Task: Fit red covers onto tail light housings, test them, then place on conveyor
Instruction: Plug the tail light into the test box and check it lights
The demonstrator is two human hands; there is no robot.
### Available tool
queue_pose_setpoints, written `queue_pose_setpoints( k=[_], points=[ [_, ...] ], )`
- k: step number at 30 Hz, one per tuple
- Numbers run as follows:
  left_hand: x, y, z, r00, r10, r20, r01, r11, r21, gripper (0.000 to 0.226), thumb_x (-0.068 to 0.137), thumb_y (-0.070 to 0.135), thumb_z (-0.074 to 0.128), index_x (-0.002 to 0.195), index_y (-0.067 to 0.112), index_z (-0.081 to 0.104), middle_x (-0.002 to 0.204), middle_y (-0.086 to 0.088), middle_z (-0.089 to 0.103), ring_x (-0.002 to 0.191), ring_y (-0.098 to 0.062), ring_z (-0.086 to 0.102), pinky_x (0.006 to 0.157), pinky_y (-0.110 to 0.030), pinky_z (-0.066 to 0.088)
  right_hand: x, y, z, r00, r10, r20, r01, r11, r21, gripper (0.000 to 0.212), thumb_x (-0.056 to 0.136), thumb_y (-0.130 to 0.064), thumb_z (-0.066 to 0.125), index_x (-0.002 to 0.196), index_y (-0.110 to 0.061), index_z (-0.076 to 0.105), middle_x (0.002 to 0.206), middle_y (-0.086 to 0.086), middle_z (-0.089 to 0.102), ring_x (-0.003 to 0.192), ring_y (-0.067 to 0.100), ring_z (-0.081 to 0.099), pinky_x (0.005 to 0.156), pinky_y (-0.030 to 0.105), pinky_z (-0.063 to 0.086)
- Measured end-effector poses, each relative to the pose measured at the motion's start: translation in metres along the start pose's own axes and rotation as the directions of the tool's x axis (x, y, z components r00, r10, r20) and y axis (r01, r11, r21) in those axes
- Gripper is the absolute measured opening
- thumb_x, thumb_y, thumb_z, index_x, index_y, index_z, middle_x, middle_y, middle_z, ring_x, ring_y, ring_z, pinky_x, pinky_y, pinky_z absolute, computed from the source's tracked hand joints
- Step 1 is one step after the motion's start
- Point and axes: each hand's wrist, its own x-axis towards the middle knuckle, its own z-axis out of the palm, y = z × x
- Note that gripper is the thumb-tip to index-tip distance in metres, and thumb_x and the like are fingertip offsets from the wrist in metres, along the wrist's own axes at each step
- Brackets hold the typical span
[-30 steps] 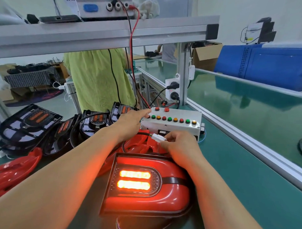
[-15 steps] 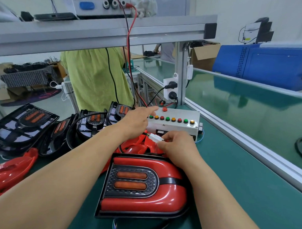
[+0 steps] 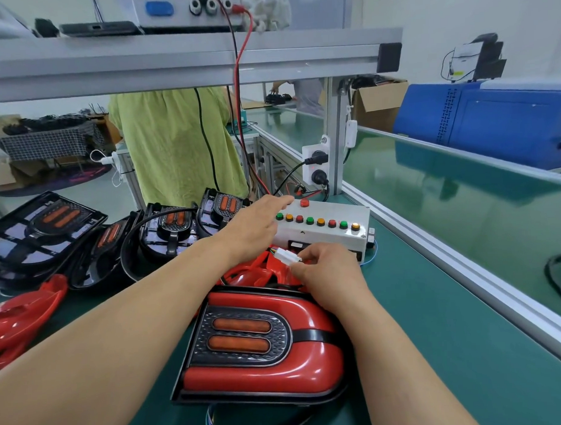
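Note:
A tail light with its red cover fitted lies on the green bench in front of me, its two orange lamp bars unlit. My right hand pinches a white wire connector just behind the light, in front of the white test box. My left hand reaches over the box's left end, with a fingertip on its top near the row of coloured buttons. Several uncovered black housings lean in a row at the left. Loose red covers lie at the far left.
The green conveyor belt runs along the right behind an aluminium rail. A person in a green shirt stands behind the bench. An overhead shelf carries a power supply with red and black leads. A blue machine stands beyond the belt.
The tail light's lamp bars were lit one second ago and are dark now. My left hand's finger slid right along the top of the test box. My right hand kept hold of the connector.

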Motion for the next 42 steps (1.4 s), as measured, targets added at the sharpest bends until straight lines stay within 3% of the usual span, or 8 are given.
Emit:
queue_pose_setpoints(
  k=[5,16,22,27,31,36,42],
  points=[
    [0.000,-0.003,0.002,1.000,-0.021,0.015,0.021,1.000,-0.023,0.056,0.101,0.004,0.034,0.153,0.023,0.031,0.150,-0.001,0.041,0.139,-0.014,0.035,0.106,-0.020,0.022,0.000,0.000,0.001,1.000,0.005,-0.009,-0.005,1.000,-0.006,0.005,0.077,-0.028,0.070,0.078,-0.030,0.066,0.088,-0.003,0.071,0.087,0.019,0.066,0.082,0.043,0.056],
    [-0.001,-0.003,0.003,0.998,-0.031,0.049,0.034,0.998,-0.058,0.059,0.099,0.002,0.035,0.154,0.024,0.029,0.152,-0.004,0.040,0.139,-0.016,0.036,0.106,-0.021,0.024,0.000,0.000,0.002,1.000,0.012,-0.027,-0.011,1.000,0.003,0.019,0.079,-0.028,0.068,0.096,-0.023,0.073,0.092,0.000,0.072,0.091,0.021,0.065,0.083,0.043,0.055],
    [0.001,-0.004,0.003,0.997,-0.007,0.083,0.005,1.000,0.022,0.058,0.100,0.005,0.037,0.154,0.026,0.029,0.157,0.001,0.030,0.144,-0.017,0.031,0.117,-0.032,0.026,0.000,0.000,0.002,1.000,0.003,-0.029,-0.003,1.000,-0.001,0.015,0.080,-0.027,0.067,0.093,-0.024,0.073,0.092,0.000,0.072,0.090,0.021,0.065,0.083,0.042,0.056],
    [0.002,-0.004,0.004,0.997,0.004,0.078,-0.007,0.999,0.040,0.058,0.100,0.005,0.037,0.154,0.024,0.029,0.158,0.001,0.029,0.144,-0.016,0.030,0.116,-0.028,0.023,0.000,0.001,0.001,0.999,-0.002,-0.033,0.001,1.000,-0.008,0.017,0.079,-0.027,0.067,0.095,-0.024,0.074,0.094,0.001,0.072,0.093,0.021,0.065,0.083,0.042,0.055],
    [0.004,-0.004,0.005,0.998,0.009,0.066,-0.013,0.997,0.071,0.057,0.101,0.005,0.037,0.154,0.023,0.028,0.157,0.000,0.030,0.143,-0.018,0.030,0.116,-0.030,0.024,0.000,0.001,0.002,0.999,-0.002,-0.038,0.002,1.000,-0.007,0.017,0.079,-0.028,0.067,0.094,-0.023,0.074,0.092,0.000,0.072,0.091,0.021,0.065,0.083,0.041,0.055],
    [0.006,-0.005,0.005,0.997,0.043,0.066,-0.057,0.976,0.213,0.057,0.100,0.007,0.039,0.154,0.023,0.029,0.155,-0.003,0.037,0.142,-0.021,0.031,0.116,-0.044,0.025,0.001,0.002,0.002,0.999,-0.002,-0.037,0.001,1.000,-0.017,0.016,0.080,-0.028,0.067,0.093,-0.023,0.074,0.092,0.000,0.072,0.091,0.021,0.064,0.082,0.042,0.055],
    [0.010,-0.010,0.007,0.996,0.073,0.049,-0.085,0.944,0.320,0.059,0.097,0.008,0.040,0.152,0.026,0.031,0.150,-0.002,0.045,0.137,-0.022,0.036,0.112,-0.042,0.027,0.002,0.001,0.003,0.999,-0.011,-0.047,0.010,1.000,-0.021,0.012,0.079,-0.028,0.067,0.086,-0.021,0.074,0.085,0.001,0.072,0.087,0.022,0.065,0.080,0.041,0.055]
  ],
)
